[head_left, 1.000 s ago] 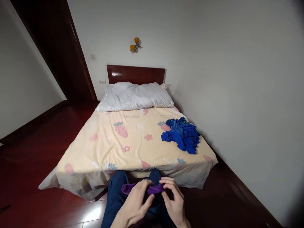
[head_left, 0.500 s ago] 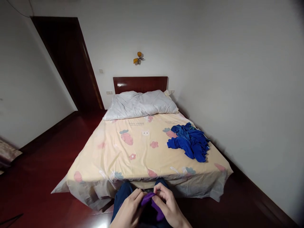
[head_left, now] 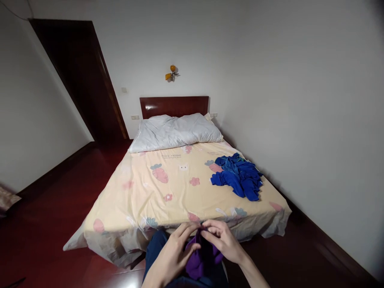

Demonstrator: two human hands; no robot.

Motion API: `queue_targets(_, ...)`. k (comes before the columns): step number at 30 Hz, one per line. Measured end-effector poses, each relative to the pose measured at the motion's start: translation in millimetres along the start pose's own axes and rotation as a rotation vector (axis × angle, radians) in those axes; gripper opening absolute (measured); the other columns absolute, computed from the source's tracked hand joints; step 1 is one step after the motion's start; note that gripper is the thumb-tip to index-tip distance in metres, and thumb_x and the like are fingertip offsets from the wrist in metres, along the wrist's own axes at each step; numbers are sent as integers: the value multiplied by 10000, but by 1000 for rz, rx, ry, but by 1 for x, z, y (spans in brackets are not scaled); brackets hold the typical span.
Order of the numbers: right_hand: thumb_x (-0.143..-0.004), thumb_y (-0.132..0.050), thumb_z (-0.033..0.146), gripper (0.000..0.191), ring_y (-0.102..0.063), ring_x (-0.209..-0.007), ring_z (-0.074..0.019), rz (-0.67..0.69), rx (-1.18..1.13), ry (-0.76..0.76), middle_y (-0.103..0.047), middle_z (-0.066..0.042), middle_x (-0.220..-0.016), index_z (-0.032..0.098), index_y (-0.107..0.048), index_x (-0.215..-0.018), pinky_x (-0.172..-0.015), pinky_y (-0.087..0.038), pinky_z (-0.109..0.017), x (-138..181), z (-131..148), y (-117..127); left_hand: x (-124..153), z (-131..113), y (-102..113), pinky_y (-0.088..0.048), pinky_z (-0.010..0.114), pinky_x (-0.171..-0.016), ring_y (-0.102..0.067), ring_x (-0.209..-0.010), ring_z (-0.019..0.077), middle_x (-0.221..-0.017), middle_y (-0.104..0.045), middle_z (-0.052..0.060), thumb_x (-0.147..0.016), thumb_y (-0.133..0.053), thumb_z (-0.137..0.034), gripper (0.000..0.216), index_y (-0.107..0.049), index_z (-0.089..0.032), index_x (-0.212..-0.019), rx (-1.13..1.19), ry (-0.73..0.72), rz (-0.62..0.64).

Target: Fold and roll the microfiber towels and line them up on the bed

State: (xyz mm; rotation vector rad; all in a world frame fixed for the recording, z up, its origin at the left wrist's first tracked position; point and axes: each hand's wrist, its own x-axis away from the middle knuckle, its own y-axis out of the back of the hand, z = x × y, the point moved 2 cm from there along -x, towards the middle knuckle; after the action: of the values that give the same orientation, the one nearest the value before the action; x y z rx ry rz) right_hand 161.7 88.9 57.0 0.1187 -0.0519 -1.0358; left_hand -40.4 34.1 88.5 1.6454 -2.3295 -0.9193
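Perhaps for even control, the left hand (head_left: 176,249) and right hand (head_left: 225,241) pinch the purple cloth (head_left: 195,265) at its top, so it hangs over the trousers (head_left: 155,245), by the bed's (head_left: 177,208) near end.

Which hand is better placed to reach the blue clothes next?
Probably the right hand: the clothes lie rightward, nearer to it than to the left hand. Both hands hold the purple cloth.

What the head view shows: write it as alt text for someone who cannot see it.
Both hands hold purple fabric over dark blue trousers at the foot of a bed. On its patterned cream sheet lie crumpled blue clothes toward the right side and, near the dark headboard, a pale quilt.
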Motion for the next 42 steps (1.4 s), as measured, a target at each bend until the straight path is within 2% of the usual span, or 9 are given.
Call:
queue_targets(4, -977, -595, 467, 368, -643, -732, -172, 44, 183, 78, -730, -56, -813, 161, -797, -948, -670, -481, -256, -3, 14, -12, -15, 1, -7, -532, 268, -878, -652, -961, 165, -1107, -654, 68, -1014, -518, -287, 161, -598, -226, -1139, -12, 2, -40)
queue_targets(8, -977, -616, 391, 260, -735, -880, -228, -27, 385, 127, -803, -56, -964, 241, -826, -1004, -847, -545, -307, -2, 14, -15, -13, 17, -8, -507, 247, -763, -648, -843, 156, -979, -675, 34, -995, -547, -287, 79, -562, -217, -1028, -73, 73, -34)
queue_targets(13, -982, -619, 378, 234, -759, -847, -227, -117, 427, 208, -808, -36, -940, 261, -821, -985, -838, -572, -307, -4, 14, -10, 8, 47, -5, -489, 267, -699, -681, -786, 188, -887, -701, 22, -995, -500, -289, 102, -579, -227, -974, -385, 87, -57)
queue_targets(19, -979, -624, 412, 268, -703, -729, -192, -192, 394, 178, -780, -51, -860, 203, -791, -953, -719, -542, -286, -8, 12, 4, 50, 87, 12, -485, 256, -631, -712, -778, 194, -984, -709, 28, -906, -515, -191, 155, -589, -236, -1034, -735, 198, -208)
queue_targets(24, -985, -596, 492, 369, -584, -593, -139, -204, 312, 109, -673, -16, -694, 159, -746, -931, -555, -443, -247, -11, 5, 4, 72, 94, 35, -511, 264, -666, -725, -875, 209, -1092, -713, 59, -979, -467, -252, 189, -594, -232, -1117, -757, 214, -334)
queue_targets(31, -965, -627, 482, 334, -648, -715, -179, -179, 331, 138, -728, -47, -793, 178, -757, -914, -679, -511, -273, -15, 11, 6, 73, 84, 67, -522, 294, -750, -676, -880, 207, -985, -689, 41, -986, -462, -268, 159, -616, -238, -1008, -616, 194, -273)
queue_targets(34, -966, -623, 474, 322, -663, -734, -187, -218, 319, 170, -740, -57, -820, 184, -748, -908, -700, -526, -281, -15, 11, 3, 65, 70, 58, -527, 338, -810, -643, -911, 224, -951, -654, 50, -972, -506, -289, 112, -587, -218, -946, -493, 161, -209)
queue_targets(38, -970, -613, 476, 323, -647, -686, -175, -205, 371, 193, -747, -57, -823, 189, -750, -915, -707, -537, -285, -16, 10, -12, 35, 46, 26, -528, 361, -913, -630, -1021, 227, -1074, -640, 83, -977, -580, -398, 232, -589, -205, -1105, -277, 125, -242)
queue_targets(42, -984, -598, 448, 298, -652, -684, -167, -151, 428, 225, -756, -49, -836, 202, -762, -943, -730, -539, -278, -16, 14, -23, -2, 34, -2, -525, 289, -790, -636, -842, 167, -919, -625, 42, -988, -561, -364, 174, -607, -196, -990, -147, 73, -318)
